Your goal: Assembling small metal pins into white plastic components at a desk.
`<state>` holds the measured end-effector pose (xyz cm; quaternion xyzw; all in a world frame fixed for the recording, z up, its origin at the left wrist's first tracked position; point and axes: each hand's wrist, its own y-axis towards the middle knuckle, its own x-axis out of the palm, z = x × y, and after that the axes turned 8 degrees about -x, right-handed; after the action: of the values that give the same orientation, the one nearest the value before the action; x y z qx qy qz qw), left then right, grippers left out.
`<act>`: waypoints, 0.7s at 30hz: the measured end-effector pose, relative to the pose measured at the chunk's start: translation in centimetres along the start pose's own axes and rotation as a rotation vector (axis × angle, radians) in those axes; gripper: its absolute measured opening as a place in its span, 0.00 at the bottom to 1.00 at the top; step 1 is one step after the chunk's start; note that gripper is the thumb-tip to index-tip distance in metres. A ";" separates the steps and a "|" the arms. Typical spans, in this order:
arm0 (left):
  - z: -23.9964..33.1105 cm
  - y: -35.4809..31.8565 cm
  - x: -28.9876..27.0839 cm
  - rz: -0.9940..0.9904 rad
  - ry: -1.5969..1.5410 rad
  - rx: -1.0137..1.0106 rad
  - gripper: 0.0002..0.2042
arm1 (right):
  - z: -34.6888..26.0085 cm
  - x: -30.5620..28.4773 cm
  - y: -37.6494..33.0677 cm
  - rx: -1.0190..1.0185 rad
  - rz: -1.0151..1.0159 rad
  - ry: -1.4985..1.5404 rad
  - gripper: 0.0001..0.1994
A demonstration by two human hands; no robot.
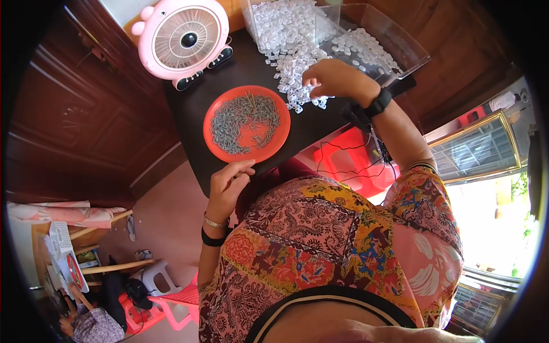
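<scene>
Nearest you, low in the centre of the frame, your left hand (pixel 227 184) rests at the front edge of the dark worktop (pixel 189 114), fingers curled together; whether anything small sits in that grip I cannot tell. Keep it just below the orange plate (pixel 213 146), whose small grey metal pieces (pixel 243 121) are heaped in its upper half, so a short reach takes one without scattering the rest. Further up, right of centre, your right hand (pixel 334 78) lies knuckles-up on the loose spill of small white plastic pieces (pixel 289 74), fingers bunched down into them; the fingertips are hidden. Pick from the spill's thin edge, where single pieces separate easily. Beyond, at the top of the frame, the clear plastic tray (pixel 409 54) holds more white pieces, and a pink fan (pixel 184 37) stands upper left.
</scene>
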<state>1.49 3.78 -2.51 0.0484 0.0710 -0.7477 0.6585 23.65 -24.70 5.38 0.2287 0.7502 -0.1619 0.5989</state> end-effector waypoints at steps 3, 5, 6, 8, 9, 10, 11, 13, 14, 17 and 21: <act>0.1 0.0 0.0 -0.017 0.028 0.027 0.14 | 0.4 2.2 0.4 0.016 -0.036 -0.145 0.16; 0.7 -0.5 0.1 -0.018 -0.006 -0.028 0.15 | 0.7 3.5 0.8 0.001 -0.035 -0.181 0.13; 1.0 -0.7 0.0 -0.016 -0.035 -0.074 0.15 | 0.7 3.9 0.9 0.022 -0.003 -0.190 0.12; 1.3 -0.6 -0.1 -0.017 -0.027 -0.077 0.15 | 1.0 4.4 1.1 0.021 0.038 -0.247 0.08; 1.2 -0.6 -0.2 -0.015 -0.014 -0.074 0.15 | 0.9 4.5 1.2 0.020 0.030 -0.242 0.08; 1.1 -0.6 -0.3 -0.013 -0.008 -0.076 0.15 | 0.8 4.4 1.3 0.027 0.020 -0.231 0.09; 1.1 -0.4 -0.3 -0.012 -0.013 -0.081 0.15 | 0.9 4.3 1.5 0.034 0.012 -0.222 0.10; 1.3 -0.2 -0.3 0.002 -0.013 -0.087 0.14 | 1.4 4.4 1.5 0.031 0.006 -0.201 0.08; 1.4 -0.2 -0.4 0.005 -0.018 -0.093 0.14 | 1.5 4.2 1.6 0.038 0.031 -0.197 0.07; 1.2 -0.3 -0.7 0.011 0.011 -0.164 0.13 | 2.5 4.4 1.6 0.035 0.119 -0.138 0.06; 0.5 -0.8 -1.0 0.017 -0.022 -0.181 0.14 | 1.9 3.5 1.2 0.008 0.257 0.062 0.07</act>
<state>0.86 4.77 -1.82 -0.0187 0.1305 -0.7330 0.6674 25.25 -24.13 1.55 0.3304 0.7323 -0.0799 0.5901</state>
